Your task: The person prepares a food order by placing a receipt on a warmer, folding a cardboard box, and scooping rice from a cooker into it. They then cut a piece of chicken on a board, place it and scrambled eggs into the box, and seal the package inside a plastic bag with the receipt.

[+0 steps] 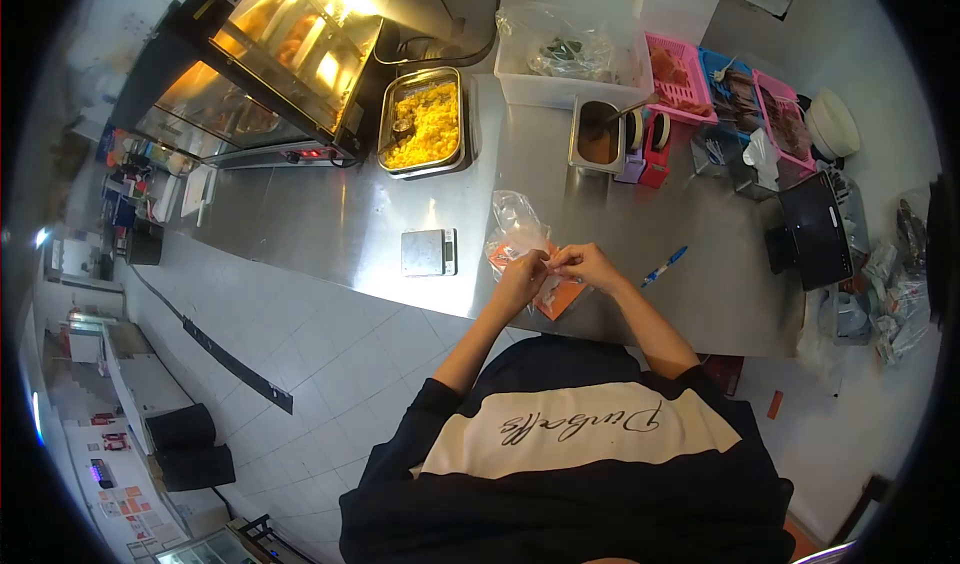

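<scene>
My left hand (524, 274) and my right hand (588, 264) meet over the counter's front edge, fingertips pinched together. Between them is a clear plastic bag (517, 219), its loose crumpled end spreading away from me toward the back. An orange packet or paper (560, 299) shows under and beside the fingers, overlapping the bag in this view. Just left of the bag lies a small digital scale (424, 252). A blue pen (665, 265) rests on the counter right of my right forearm.
On the steel counter (300, 224) stand a lit food warmer (290, 64), a pan of yellow food (428, 124), and a metal container (598, 144) of brown sauce with a utensil. A white bin (572, 89), pink baskets (685, 69) and a dark screen (815, 229) line the back and right.
</scene>
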Demonstrator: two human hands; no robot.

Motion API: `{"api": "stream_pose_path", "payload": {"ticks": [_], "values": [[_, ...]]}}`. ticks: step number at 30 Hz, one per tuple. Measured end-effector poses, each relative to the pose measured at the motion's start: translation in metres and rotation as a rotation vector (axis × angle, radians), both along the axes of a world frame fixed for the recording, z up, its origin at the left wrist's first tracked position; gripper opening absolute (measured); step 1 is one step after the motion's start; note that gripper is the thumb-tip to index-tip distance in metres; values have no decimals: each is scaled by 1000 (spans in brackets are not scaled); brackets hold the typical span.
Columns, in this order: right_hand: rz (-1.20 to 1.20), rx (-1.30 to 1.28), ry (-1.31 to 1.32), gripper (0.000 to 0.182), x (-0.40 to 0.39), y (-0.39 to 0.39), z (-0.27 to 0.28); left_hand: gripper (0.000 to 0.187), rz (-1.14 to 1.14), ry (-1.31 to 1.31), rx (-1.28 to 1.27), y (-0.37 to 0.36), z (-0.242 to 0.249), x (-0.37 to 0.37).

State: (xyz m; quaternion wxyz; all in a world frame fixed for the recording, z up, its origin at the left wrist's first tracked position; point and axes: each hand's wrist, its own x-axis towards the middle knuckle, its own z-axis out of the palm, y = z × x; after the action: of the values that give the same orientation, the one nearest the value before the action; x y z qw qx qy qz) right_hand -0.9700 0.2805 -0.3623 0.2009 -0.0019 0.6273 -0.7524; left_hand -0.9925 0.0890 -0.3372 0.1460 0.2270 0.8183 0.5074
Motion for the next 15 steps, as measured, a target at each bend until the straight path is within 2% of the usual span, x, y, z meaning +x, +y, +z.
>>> {"api": "stream_pose_path", "payload": {"ticks": [3,5,8,9,13,15], "values": [[46,7,-76,13,-3,3,0,16,-32,1,-2,-1,1,-7],[29,55,-123,10,-1,1,5,20,23,106,-196,0,1,-4],[-109,11,-18,11,2,-7,-2,25,128,130,-364,10,8,-4],[-196,11,128,17,1,-14,-14,27,168,113,-401,12,11,-4],[-219,12,32,16,7,-6,-10,22,143,82,-389,8,-8,-8],[-413,126,-29,18,-1,11,-14,22,165,24,-393,3,-7,-8]]}}
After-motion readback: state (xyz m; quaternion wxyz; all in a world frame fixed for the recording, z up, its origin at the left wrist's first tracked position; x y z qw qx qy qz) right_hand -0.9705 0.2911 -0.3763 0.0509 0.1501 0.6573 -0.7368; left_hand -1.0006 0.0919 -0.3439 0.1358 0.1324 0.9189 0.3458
